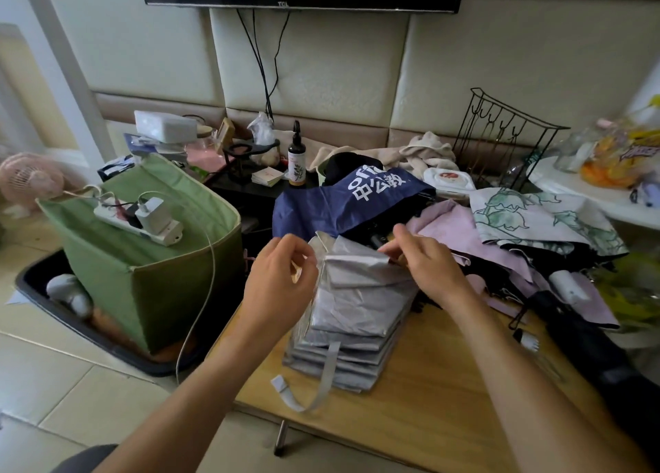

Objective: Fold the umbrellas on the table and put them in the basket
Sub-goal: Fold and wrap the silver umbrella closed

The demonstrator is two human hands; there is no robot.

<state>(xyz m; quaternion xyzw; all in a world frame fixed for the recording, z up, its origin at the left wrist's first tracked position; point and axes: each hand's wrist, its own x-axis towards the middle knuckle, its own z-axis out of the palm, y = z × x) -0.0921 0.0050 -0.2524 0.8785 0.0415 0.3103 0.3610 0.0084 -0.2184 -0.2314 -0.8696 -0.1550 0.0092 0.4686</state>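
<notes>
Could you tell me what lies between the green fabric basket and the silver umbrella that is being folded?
In the head view, only the left hand lies between the green basket and the silver umbrella, pinching a silver fold; behind it is a dark gap.

Both forearms reach forward, side by side. The left hand (282, 276) is curled, fingertips pinched together; the right hand (425, 258), knuckles up, also pinches with curled fingers.

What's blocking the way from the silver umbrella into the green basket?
A white power strip with a charger plugged into it lies across the open top of the green basket, its cable trailing over the front. Between the silver umbrella, which both hands hold, and the basket, nothing else visible stands.
</notes>
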